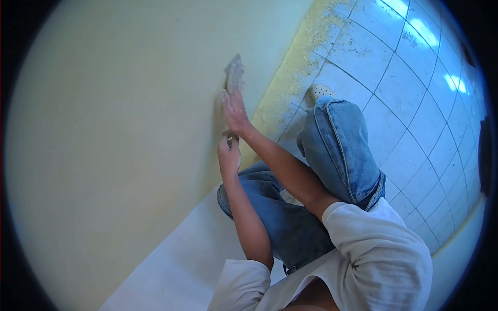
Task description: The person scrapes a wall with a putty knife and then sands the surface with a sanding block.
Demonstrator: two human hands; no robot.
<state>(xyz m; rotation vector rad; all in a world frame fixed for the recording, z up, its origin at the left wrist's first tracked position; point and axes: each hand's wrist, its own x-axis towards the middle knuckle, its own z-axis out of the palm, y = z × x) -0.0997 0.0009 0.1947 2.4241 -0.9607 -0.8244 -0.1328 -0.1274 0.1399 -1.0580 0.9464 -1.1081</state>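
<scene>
My right hand [236,112] lies stretched along the pale yellow wall [129,114], its thumb out to the left. Under its whitened fingers is a dusty grey piece [236,70] with a pointed far end, resembling a folded sheet of sandpaper. Just below the right wrist, my left hand [228,154] is closed close to the wall. A small dark and light shape shows between its fingers; I cannot tell what it is. Both forearms are bare below white sleeves.
Yellow dust and crumbs [282,85] line the foot of the wall. White floor tiles [386,78] extend to the right. My bent knees in blue jeans [340,145] and a pale shoe [321,92] are beside the wall. A white surface [171,264] borders the yellow at lower left.
</scene>
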